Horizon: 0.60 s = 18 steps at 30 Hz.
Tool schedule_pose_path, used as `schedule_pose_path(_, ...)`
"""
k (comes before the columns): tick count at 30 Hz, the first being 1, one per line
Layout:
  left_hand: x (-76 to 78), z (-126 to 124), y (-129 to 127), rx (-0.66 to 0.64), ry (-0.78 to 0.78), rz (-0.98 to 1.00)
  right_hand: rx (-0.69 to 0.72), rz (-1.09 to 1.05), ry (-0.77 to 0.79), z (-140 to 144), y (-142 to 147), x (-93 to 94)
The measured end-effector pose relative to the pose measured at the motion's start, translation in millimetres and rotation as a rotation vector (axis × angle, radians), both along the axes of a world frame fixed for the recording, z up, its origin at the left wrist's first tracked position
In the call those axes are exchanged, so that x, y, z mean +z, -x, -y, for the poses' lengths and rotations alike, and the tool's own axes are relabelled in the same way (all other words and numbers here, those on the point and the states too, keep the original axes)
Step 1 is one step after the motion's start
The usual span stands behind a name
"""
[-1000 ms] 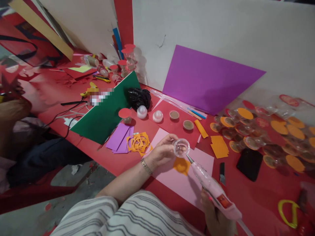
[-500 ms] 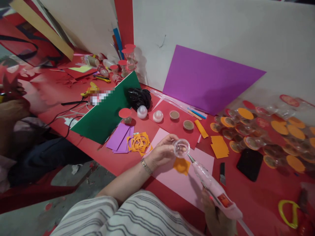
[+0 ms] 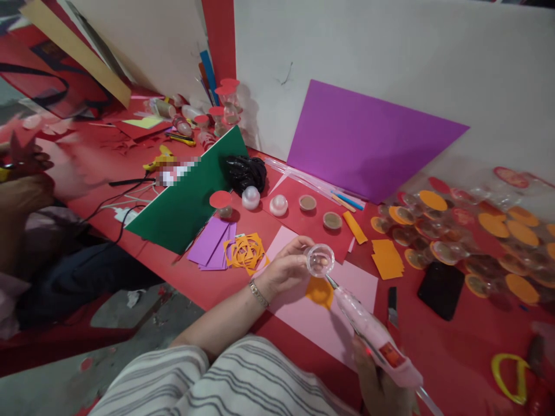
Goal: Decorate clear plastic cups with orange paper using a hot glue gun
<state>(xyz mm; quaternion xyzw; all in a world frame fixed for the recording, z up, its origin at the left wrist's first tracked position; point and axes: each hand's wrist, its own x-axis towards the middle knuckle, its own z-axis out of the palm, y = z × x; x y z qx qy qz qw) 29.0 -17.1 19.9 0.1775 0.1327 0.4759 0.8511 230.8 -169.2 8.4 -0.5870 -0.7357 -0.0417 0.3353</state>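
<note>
My left hand (image 3: pixel 288 266) holds a small clear plastic cup (image 3: pixel 321 260) by its side, with the round rim facing up toward me. My right hand (image 3: pixel 379 372) is wrapped round a pink hot glue gun (image 3: pixel 368 326). Its metal nozzle points at the lower edge of the cup's rim; whether it touches cannot be told. A clear glue stick (image 3: pixel 429 400) sticks out of the gun's back end. Below the cup, an orange paper piece (image 3: pixel 319 293) lies on a pink sheet (image 3: pixel 299 309).
Two filled cups (image 3: pixel 332 221) and two clear domes (image 3: pixel 278 205) stand behind. Several orange-topped cups (image 3: pixel 437 231) crowd the right, near a black phone (image 3: pixel 441 290) and cutter blade (image 3: pixel 392 306). A green board (image 3: pixel 191 199) stands at left; a co-worker's hand (image 3: pixel 23 188) holds scissors beyond it.
The glue gun has shifted slightly left, its nozzle sliding along the lower rim of the cup. My left hand and the cup have barely moved.
</note>
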Motion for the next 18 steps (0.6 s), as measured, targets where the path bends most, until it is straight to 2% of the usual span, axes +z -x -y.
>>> schedule_pose_path(3,0.2,0.1,0.0,0.006,-0.007,0.005,0.027,-0.038,0.071,0.5,-1.2,-0.9)
schedule_pose_path(8,1.5,0.5,0.2,0.02,-0.006,0.004,-0.01,-0.094,0.088,3.7,-7.3,-4.3)
schedule_pose_path(14,0.7,-0.1,0.5,0.001,-0.005,0.014,-0.068,-0.303,0.163,1.7,15.0,7.2)
schedule_pose_path(18,-1.3,-1.0,0.5,-0.013,-0.001,0.009,-0.061,-0.3,0.17,-0.5,17.2,11.3)
